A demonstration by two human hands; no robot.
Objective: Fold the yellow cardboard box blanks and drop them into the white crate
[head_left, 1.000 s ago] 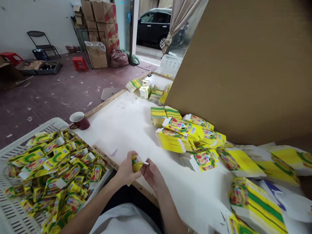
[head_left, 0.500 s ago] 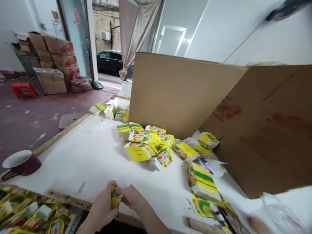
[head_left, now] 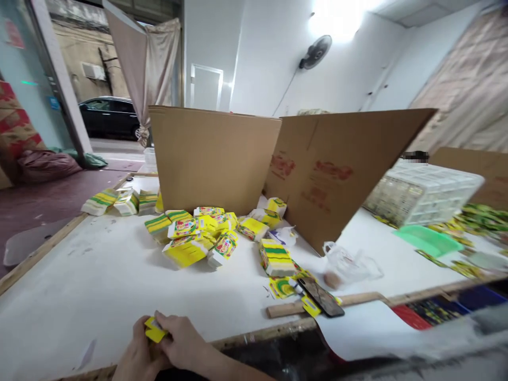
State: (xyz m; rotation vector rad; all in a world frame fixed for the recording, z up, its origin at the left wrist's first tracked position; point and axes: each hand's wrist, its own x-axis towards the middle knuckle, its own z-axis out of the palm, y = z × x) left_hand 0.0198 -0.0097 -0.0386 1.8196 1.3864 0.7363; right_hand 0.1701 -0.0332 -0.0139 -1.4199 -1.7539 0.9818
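Low over the table's front edge, my left hand is closed around a small yellow cardboard box. Its upper end, with a flap, shows between my hands; the rest is hidden by the fingers. My right hand grips the same box from the right, its thumb and fingers at the top end. Farther up the white table lies a heap of flattened yellow-and-green printed boxes. A thick stack of the same boxes stands to the right of it.
Tall cardboard panels stand behind the heap. A phone rests on a wooden strip at the front edge, near a clear plastic bag. Farther right are a green tray and a white crate.
My view has swung right, so the mug and the bin of boxes have left the picture and the crate and tray have come in. Both hands still hold the yellow box.
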